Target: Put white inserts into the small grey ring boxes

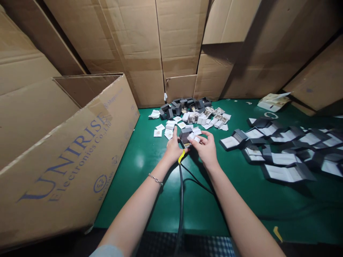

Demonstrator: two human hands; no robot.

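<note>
My left hand (173,147) grips a small dark grey box (185,134) from its left side, thumb and fingers around it, above the green table. A small white insert (193,137) is pinched between the fingertips of my right hand (207,147), right at the box's opening. Whether the insert is partly inside the box cannot be made out. Just beyond my hands lie small white packets (157,133) and a heap of white inserts (202,119). Behind these sits a pile of dark grey box parts (177,107).
Open dark boxes with white linings (285,159) spread over the right side. A large cardboard carton (80,150) stands at left. Black cable (181,192) with yellow tape (182,157) runs under my hands. Stacked cartons (139,43) wall the back; a tape ring (271,115) lies far right.
</note>
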